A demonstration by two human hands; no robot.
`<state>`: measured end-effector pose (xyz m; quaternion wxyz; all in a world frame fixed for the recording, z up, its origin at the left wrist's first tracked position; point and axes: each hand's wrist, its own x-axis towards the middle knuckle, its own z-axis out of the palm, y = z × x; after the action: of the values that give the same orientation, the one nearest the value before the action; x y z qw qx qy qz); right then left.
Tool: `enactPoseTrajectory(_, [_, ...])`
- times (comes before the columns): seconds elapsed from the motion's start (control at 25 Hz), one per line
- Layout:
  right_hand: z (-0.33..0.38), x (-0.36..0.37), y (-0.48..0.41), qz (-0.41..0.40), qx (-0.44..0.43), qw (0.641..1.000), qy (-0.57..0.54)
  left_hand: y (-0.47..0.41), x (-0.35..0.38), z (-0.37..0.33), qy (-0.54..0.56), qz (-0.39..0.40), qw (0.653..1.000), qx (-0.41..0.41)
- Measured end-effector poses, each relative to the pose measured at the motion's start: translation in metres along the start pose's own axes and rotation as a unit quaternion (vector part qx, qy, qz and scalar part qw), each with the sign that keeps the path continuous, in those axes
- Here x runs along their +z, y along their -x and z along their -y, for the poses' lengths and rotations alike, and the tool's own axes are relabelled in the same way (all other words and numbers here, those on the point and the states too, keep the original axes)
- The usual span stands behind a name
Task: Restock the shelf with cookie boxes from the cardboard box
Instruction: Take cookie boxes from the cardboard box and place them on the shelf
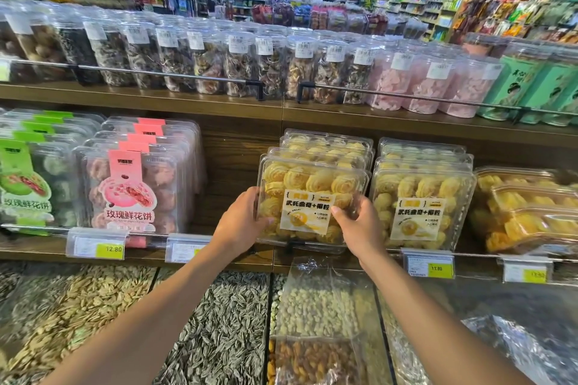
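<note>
Supermarket aisles blur away behind a wooden shelf (231, 166) packed with snacks. At its front rail stands a clear cookie box (312, 184), upright with its label facing out, foremost in a row of matching boxes (327, 142). The left hand (240, 222) grips the box's left edge, thumb on the front; the right hand (356, 222) clasps the right edge likewise. Just right of the box stands a second row of the same cookies (422, 212). Left of it, past a gap, are pink pastry boxes (131, 191). Above it run clear jars (237, 62); below lie sunflower seeds (225, 322)
</note>
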<state>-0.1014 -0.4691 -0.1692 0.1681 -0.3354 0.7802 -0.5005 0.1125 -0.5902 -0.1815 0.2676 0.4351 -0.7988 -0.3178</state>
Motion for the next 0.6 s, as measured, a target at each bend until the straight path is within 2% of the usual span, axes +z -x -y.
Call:
enactPoseTrajectory(0.2, [-0.002, 0.001, 0.009, 0.003, -0.005, 0.995, 0.101, 0.004, 0.004, 0.002, -0.007, 0.012, 1.000, -0.023])
enactPoseTrajectory(0.4, [-0.016, -0.005, 0.016, 0.035, 0.002, 0.994, 0.101, 0.002, 0.002, -0.004, 0.004, 0.057, 0.997, -0.044])
enactPoseTrajectory(0.6, [-0.018, -0.023, 0.021, 0.042, 0.001, 0.996, 0.082, 0.000, 0.007, -0.012, -0.013, 0.063, 0.997, -0.051])
